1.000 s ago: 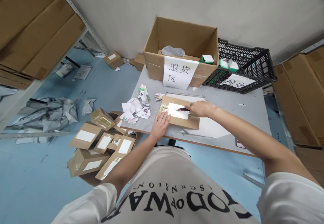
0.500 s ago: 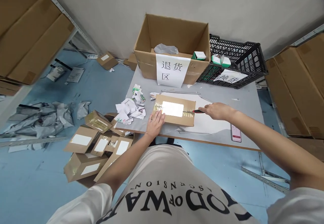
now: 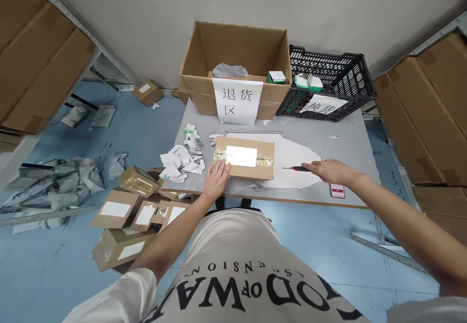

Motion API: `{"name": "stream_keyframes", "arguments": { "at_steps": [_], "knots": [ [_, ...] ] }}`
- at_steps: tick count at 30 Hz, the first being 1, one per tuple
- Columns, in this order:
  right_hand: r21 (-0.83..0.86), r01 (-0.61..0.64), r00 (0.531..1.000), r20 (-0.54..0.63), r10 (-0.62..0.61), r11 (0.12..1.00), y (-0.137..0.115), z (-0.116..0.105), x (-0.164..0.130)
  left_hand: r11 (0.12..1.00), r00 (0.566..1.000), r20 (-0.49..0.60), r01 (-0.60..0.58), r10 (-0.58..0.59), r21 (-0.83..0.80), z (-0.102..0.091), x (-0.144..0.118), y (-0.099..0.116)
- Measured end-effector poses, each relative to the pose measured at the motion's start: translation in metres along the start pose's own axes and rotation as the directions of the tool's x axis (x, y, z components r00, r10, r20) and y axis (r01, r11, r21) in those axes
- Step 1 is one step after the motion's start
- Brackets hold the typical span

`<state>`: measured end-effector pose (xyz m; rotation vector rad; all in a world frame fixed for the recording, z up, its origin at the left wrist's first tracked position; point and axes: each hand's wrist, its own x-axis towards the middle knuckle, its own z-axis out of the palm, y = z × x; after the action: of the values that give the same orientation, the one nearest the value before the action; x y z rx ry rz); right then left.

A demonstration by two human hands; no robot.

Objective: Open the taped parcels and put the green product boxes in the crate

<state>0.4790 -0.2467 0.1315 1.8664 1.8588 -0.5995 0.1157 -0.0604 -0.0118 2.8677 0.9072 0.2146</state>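
A small brown cardboard box with a white label and shiny clear tape lies flat on the table. My left hand rests on its near left corner, fingers stretched out over the edge. To the right of the box, my right hand is closed around a red and black utility knife. The knife's thin tip points left at the box, with a gap between them. Beneath the knife lies a white sheet on the grey table top.
Behind stand a large open carton with a paper sign and a black plastic crate. Torn paper scraps lie left of the box, a phone near the right front edge. Several cartons are piled on the floor at left.
My right hand has drawn the knife rightward, away from the taped end of the box. My left hand stays on the box. The view has shifted slightly.
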Motion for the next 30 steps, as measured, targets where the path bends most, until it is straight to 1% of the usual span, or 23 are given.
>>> {"name": "stream_keyframes", "arguments": {
  "at_steps": [4, 8, 10, 12, 13, 14, 15, 17, 19, 21, 24, 26, 28, 30],
  "knots": [
    [0.095, -0.098, 0.994, -0.028, 0.101, 0.991, 0.002, 0.031, -0.015, 1.000, 1.000, 0.004, -0.010, 0.010, 0.016, -0.003, 0.003, -0.001],
    [0.219, -0.155, 0.983, -0.063, 0.173, 0.963, -0.006, 0.061, -0.017, 0.999, 0.999, 0.018, -0.045, 0.045, 0.022, -0.011, 0.002, -0.003],
    [0.322, -0.156, 0.973, -0.115, 0.202, 0.934, -0.011, 0.075, -0.017, 0.998, 0.998, 0.026, -0.061, 0.060, 0.029, -0.017, 0.002, -0.002],
    [0.460, -0.152, 0.952, -0.170, 0.255, 0.875, -0.017, 0.089, -0.017, 0.997, 0.998, 0.028, -0.064, 0.063, 0.037, -0.023, 0.005, 0.002],
    [0.543, -0.151, 0.938, -0.185, 0.293, 0.826, -0.021, 0.095, -0.016, 0.997, 0.997, 0.029, -0.065, 0.064, 0.038, -0.026, 0.008, 0.004],
    [0.636, -0.144, 0.923, -0.189, 0.334, 0.758, -0.025, 0.102, -0.015, 0.997, 0.998, 0.029, -0.063, 0.061, 0.040, -0.029, 0.013, 0.007],
    [0.731, -0.128, 0.910, -0.183, 0.373, 0.671, -0.029, 0.108, -0.013, 0.998, 0.998, 0.025, -0.052, 0.050, 0.042, -0.031, 0.019, 0.010],
    [0.890, -0.058, 0.889, -0.161, 0.429, 0.453, -0.039, 0.118, -0.006, 0.999, 1.000, 0.011, -0.003, 0.003, 0.054, -0.037, 0.032, 0.015],
    [0.970, 0.038, 0.875, -0.149, 0.460, 0.242, -0.049, 0.126, 0.003, 0.996, 0.999, -0.001, 0.054, -0.054, 0.072, -0.042, 0.044, 0.019],
    [0.989, 0.118, 0.868, -0.147, 0.474, 0.090, -0.058, 0.131, 0.013, 0.993, 0.997, 0.022, 0.067, -0.069, 0.095, -0.047, 0.052, 0.019],
    [0.977, 0.202, 0.866, -0.147, 0.478, -0.067, -0.069, 0.136, 0.026, 0.992, 0.996, 0.085, 0.020, -0.031, 0.128, -0.053, 0.059, 0.017],
    [0.957, 0.250, 0.866, -0.152, 0.477, -0.149, -0.074, 0.139, 0.033, 0.992, 0.992, 0.124, -0.047, 0.032, 0.121, -0.053, 0.069, 0.019],
    [0.932, 0.290, 0.862, -0.155, 0.483, -0.218, -0.077, 0.140, 0.039, 0.985, 0.974, 0.180, -0.156, 0.141, 0.075, -0.050, 0.087, 0.025],
    [0.910, 0.316, 0.855, -0.150, 0.497, -0.269, -0.080, 0.139, 0.045, 0.958, 0.929, 0.244, -0.287, 0.277, 0.004, -0.046, 0.109, 0.032]
  ]
}}
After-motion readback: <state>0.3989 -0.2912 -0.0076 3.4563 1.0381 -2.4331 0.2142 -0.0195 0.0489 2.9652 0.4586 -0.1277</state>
